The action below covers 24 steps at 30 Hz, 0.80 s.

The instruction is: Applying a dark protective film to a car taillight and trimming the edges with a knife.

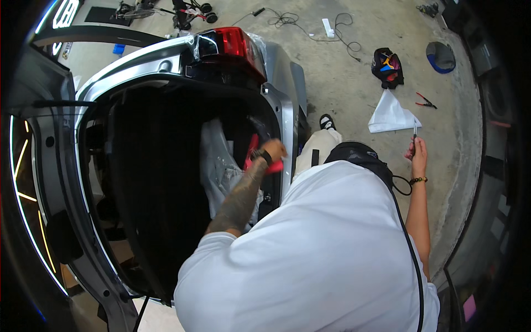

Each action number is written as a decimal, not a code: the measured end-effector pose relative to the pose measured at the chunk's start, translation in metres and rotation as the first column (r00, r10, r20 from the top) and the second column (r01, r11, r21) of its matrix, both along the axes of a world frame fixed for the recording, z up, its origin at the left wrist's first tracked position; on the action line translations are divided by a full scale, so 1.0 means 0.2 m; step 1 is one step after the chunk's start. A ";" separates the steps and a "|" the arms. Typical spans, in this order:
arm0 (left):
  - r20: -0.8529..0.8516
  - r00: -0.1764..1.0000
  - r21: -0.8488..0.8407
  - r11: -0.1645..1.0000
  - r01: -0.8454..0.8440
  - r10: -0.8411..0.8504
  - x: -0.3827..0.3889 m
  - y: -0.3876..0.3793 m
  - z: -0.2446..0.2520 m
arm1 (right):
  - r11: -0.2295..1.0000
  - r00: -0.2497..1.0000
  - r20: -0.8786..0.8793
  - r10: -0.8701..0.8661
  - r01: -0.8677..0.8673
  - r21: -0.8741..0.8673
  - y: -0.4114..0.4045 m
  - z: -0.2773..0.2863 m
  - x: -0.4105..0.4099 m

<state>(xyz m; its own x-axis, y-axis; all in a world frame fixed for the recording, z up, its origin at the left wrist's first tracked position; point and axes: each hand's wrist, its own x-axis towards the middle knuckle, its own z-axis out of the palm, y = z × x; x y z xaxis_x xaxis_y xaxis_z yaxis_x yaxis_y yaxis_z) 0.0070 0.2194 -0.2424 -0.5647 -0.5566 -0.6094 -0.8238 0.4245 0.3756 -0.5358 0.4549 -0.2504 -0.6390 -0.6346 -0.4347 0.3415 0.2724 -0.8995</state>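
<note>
My left hand, with a dark band on the wrist, is curled over the inner edge of a silver car's open boot. Red pieces of unclear kind lie under and beside it; whether the fingers hold anything is hidden. Crumpled grey, sheet-like material lies in the boot beside that forearm. Out to the right, my right hand grips a slim tool with a dark handle and a narrow metal end. Its tip overlaps the corner of a white sheet on the floor.
The car's red tail light and raised tailgate flank the boot. On the concrete are red-handled pliers, a black bag with coloured items, a grey-and-blue round item and a cable. A black cord runs down my side.
</note>
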 end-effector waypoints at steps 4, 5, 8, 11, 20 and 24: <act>0.035 0.970 -0.082 0.968 -0.237 0.240 -0.24 0.25 0.03 | 0.971 0.974 -0.109 0.198 -0.180 0.157 -0.23 0.05 0.01; -0.060 0.923 -0.193 0.903 -0.383 0.379 -0.28 0.24 0.04 | 0.945 0.952 -0.165 0.257 -0.212 0.249 -0.30 0.07 0.02; -0.493 0.616 -0.152 0.636 -0.757 0.615 -0.32 0.01 -0.06 | 0.898 0.862 -0.288 0.417 -0.340 0.280 -0.54 0.12 0.06; -0.525 -0.033 0.522 0.291 -0.802 0.850 -0.51 -0.29 0.05 | 0.878 0.784 -0.398 0.476 -0.401 0.262 -0.72 0.08 0.01; -0.241 -0.509 0.911 0.011 -0.412 0.826 -0.88 -0.55 0.46 | 0.858 0.850 -0.246 0.465 -0.364 0.362 -1.05 0.15 -0.35; -0.202 -0.564 0.925 -0.033 -0.378 0.801 -0.90 -0.60 0.44 | 0.787 0.792 -0.237 0.562 -0.423 0.450 -1.09 0.05 -0.48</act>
